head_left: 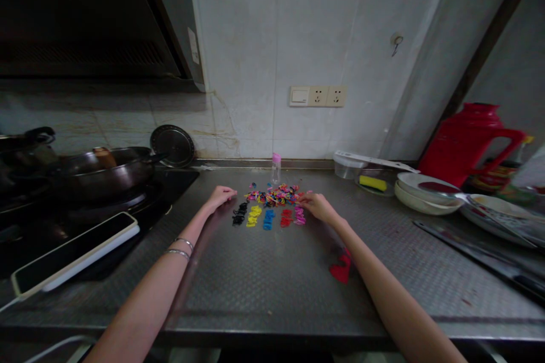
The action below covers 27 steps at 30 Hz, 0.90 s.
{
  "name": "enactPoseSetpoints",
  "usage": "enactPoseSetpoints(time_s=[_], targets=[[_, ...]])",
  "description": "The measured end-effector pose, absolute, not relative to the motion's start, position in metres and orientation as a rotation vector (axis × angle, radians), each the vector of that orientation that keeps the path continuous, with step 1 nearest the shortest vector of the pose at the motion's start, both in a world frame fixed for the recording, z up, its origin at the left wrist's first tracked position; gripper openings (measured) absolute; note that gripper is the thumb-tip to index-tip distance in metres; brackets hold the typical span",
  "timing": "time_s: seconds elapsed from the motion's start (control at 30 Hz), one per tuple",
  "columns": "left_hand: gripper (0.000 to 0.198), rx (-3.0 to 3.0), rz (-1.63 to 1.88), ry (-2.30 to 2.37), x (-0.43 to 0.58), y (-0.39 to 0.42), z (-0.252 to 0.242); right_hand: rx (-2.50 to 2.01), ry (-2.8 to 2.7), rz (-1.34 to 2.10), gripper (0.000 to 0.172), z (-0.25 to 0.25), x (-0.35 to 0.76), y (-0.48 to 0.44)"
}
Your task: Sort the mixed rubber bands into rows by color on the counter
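Note:
A loose pile of small mixed-colour rubber bands [275,195] lies on the metal counter. In front of it sit separate heaps sorted by colour: black bands [239,214], yellow bands [254,215], blue bands [268,219], red bands [286,218] and pink bands [300,215]. My left hand [220,196] rests just left of the pile, its fingers curled together; whatever they hold is too small to see. At the pile's right edge, above the pink heap, my right hand [318,206] has its fingertips closed in a pinch, their contents hidden.
A small clear bottle with a pink cap [276,167] stands behind the pile. To the left are a phone [76,252] and a pan [106,173] on the stove. Bowls [426,195], a red thermos jug [464,142] and a long dark-handled utensil [472,252] are at right.

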<state>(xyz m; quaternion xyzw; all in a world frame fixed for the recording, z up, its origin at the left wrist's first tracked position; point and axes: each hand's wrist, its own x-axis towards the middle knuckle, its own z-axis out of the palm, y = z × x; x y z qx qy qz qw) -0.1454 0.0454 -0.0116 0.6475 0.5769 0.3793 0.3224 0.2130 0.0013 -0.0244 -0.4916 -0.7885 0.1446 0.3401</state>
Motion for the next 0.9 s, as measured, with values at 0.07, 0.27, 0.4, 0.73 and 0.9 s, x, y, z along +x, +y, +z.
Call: enactPoseSetpoints(time_s=[0.07,0.27,0.4,0.73,0.9], targets=[[0.032,1.696,0.988,1.506,-0.145,0.045,-0.011,-1.293,-2.093,0.371,0.017,-0.023,0.215,0.000],[0.033,1.678,0.974,1.526,-0.146,0.046,-0.013,-1.261,-2.119,0.413,0.021,-0.025,0.218,0.004],[0.034,1.702,0.976,1.518,-0.147,0.048,-0.016,-1.251,-2.031,0.465,0.026,-0.030,0.217,0.007],[0.035,1.685,0.977,1.538,-0.148,0.050,-0.017,-1.250,-1.984,0.570,0.037,-0.034,0.215,0.008],[0.032,1.717,1.082,1.545,-0.138,0.053,-0.010,-1.286,-1.905,0.533,0.037,-0.036,0.223,0.013]])
